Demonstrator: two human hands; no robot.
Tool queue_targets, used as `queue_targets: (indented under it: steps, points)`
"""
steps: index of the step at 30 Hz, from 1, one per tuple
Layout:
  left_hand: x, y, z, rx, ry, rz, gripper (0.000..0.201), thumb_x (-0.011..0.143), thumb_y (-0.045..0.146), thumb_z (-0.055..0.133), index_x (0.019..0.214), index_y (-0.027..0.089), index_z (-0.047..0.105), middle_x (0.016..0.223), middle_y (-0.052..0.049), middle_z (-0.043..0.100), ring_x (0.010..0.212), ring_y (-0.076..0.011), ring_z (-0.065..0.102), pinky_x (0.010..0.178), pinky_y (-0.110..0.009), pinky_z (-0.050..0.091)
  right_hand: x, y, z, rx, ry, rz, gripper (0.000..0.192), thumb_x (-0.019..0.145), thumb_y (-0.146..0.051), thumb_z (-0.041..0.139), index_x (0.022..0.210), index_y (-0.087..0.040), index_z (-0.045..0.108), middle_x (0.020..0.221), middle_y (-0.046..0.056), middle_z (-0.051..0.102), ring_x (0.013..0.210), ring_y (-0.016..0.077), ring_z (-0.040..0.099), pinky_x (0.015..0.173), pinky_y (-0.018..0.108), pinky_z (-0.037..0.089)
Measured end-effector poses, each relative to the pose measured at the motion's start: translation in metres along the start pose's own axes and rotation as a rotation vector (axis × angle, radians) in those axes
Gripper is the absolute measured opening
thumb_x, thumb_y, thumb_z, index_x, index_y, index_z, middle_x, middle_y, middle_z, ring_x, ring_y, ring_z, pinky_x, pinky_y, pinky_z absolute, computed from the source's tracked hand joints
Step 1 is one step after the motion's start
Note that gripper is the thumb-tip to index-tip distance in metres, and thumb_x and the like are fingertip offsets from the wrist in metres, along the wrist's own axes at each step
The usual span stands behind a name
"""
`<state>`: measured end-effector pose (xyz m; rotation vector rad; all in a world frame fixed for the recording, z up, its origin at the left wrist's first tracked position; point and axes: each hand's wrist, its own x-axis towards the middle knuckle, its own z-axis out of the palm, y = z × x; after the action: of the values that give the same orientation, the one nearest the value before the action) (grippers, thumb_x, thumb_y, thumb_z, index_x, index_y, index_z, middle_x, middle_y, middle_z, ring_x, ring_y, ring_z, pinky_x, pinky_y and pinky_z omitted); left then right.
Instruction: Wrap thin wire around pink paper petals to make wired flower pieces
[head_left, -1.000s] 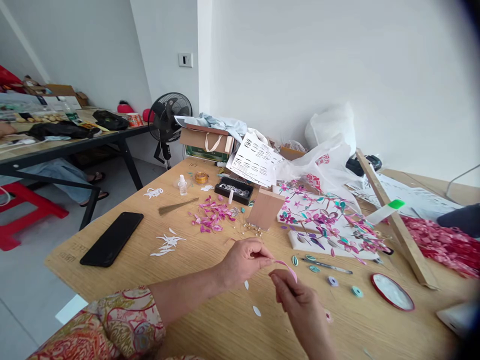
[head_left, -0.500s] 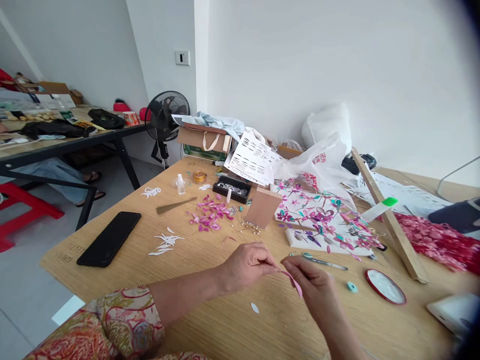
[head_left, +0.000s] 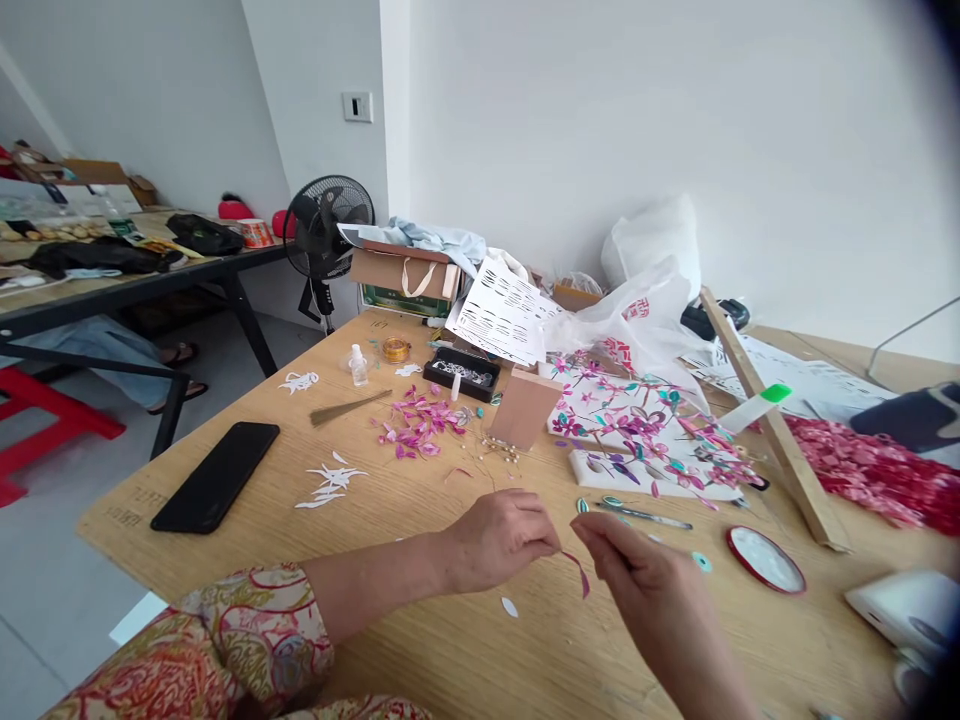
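While I watch from afar, the wooden table carries a flower-covered white board, a black phone, a black tray of pale bits, and loose pink petals. My left hand pinches a pink paper strip above the table's near edge; my right hand, fingers loosely curled, sits just beside it, seemingly untouching.

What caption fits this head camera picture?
Left hand pinches a pink paper strip beside the right hand above a wooden table.
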<state>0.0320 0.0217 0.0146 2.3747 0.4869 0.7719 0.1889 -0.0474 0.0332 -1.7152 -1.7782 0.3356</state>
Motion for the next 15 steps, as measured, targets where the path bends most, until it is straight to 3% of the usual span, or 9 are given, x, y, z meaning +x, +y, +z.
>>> queue_targets:
  steps: [4,8,11,15]
  points:
    - [0.002,0.001,-0.003,-0.302,0.157,-0.192,0.008,0.073,0.016,0.058,0.068,0.013,0.062,0.065,-0.001,0.057,0.065,-0.0094,0.052,0.063,-0.019,0.040,0.004,0.019,0.018,0.263,-0.074,0.136,0.031,0.079,-0.042,0.043,0.064,-0.019,0.057,0.046,-0.003,0.045,0.042,0.0105,0.042,0.040,0.019,0.033]
    - [0.002,-0.004,-0.001,-0.294,0.284,-0.310,0.008,0.072,0.013,0.057,0.065,0.013,0.062,0.064,0.000,0.056,0.063,-0.0088,0.051,0.061,-0.019,0.040,-0.016,0.013,0.055,0.296,-0.090,0.182,0.033,0.082,-0.043,0.038,0.068,-0.018,0.056,0.044,-0.004,0.043,0.039,0.0099,0.041,0.039,0.019,0.034]
    - [0.000,-0.009,0.004,-0.161,0.271,-0.230,0.012,0.075,0.013,0.052,0.069,0.014,0.061,0.067,-0.001,0.056,0.065,-0.0091,0.051,0.062,-0.019,0.040,-0.028,-0.006,0.057,0.111,-0.063,0.055,0.033,0.084,-0.039,0.036,0.066,-0.019,0.056,0.043,-0.004,0.045,0.039,0.0097,0.043,0.041,0.019,0.034]
    - [-0.003,-0.009,0.007,0.067,0.133,-0.022,0.021,0.082,0.019,0.045,0.071,0.013,0.061,0.070,-0.004,0.058,0.070,-0.0119,0.050,0.068,-0.023,0.040,-0.017,-0.016,0.022,-0.028,-0.019,-0.044,0.033,0.084,-0.037,0.037,0.065,-0.021,0.058,0.048,-0.002,0.050,0.043,0.0102,0.045,0.043,0.019,0.034]
